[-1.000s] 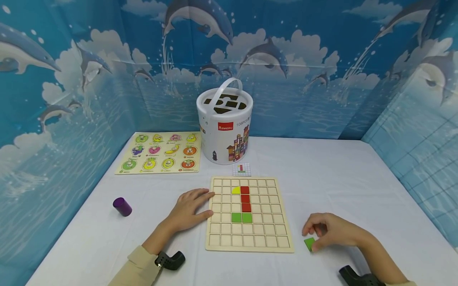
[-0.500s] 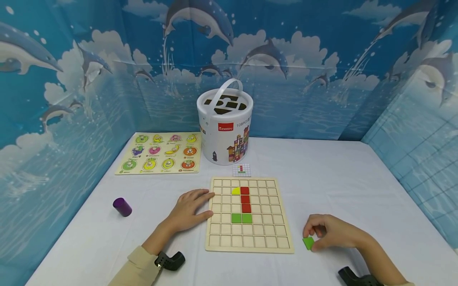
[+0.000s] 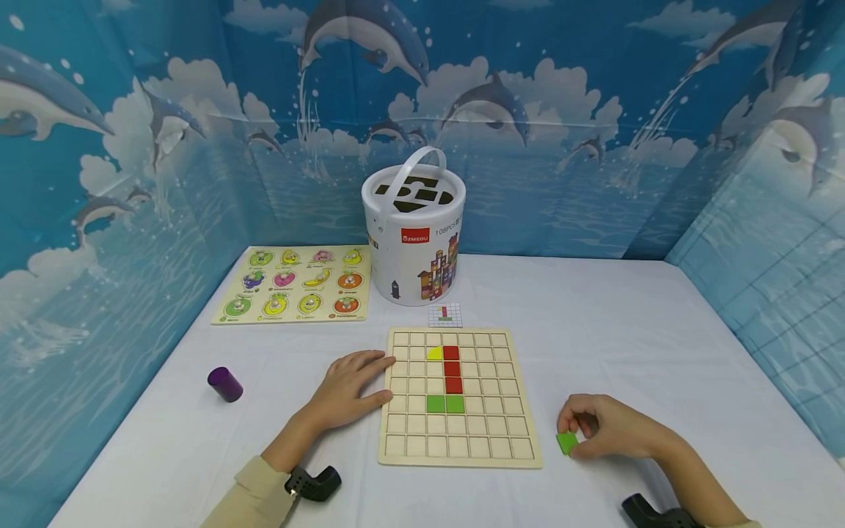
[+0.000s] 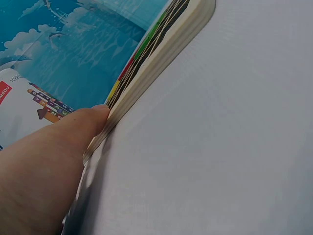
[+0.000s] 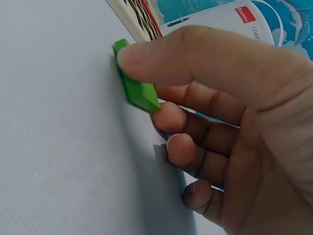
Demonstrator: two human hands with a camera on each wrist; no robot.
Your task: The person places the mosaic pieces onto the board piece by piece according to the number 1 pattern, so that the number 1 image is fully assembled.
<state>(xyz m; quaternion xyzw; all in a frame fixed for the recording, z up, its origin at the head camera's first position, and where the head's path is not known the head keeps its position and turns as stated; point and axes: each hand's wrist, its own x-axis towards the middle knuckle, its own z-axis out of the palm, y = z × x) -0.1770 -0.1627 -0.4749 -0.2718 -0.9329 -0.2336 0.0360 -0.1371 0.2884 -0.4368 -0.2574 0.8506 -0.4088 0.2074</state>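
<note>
In the head view my right hand (image 3: pixel 614 427) pinches a green square tile (image 3: pixel 565 443) beside the board's lower right corner. The right wrist view shows the thumb pressed on this green tile (image 5: pixel 134 88), which tilts above the white cloth, with the other fingers curled behind it. My left hand (image 3: pixel 350 389) rests on the cloth, its relaxed fingertips and thumb at the left edge of the wooden grid board (image 3: pixel 485 446). Set in the board are a yellow rounded piece (image 3: pixel 435 353), a column of three red tiles (image 3: pixel 452 369) and two green tiles (image 3: pixel 445 403).
Behind the board lies a small printed grid card (image 3: pixel 445 315). A white bucket (image 3: pixel 414 249) with a slotted lid stands beyond it, next to a fruit puzzle board (image 3: pixel 290 283). A purple cylinder (image 3: pixel 225 384) lies at the left. Dolphin-print curtains (image 3: pixel 561 183) enclose the table.
The green tile in my right hand has shifted slightly away from me and to the left, turning a little in the fingers. My left hand stays at the board's edge.
</note>
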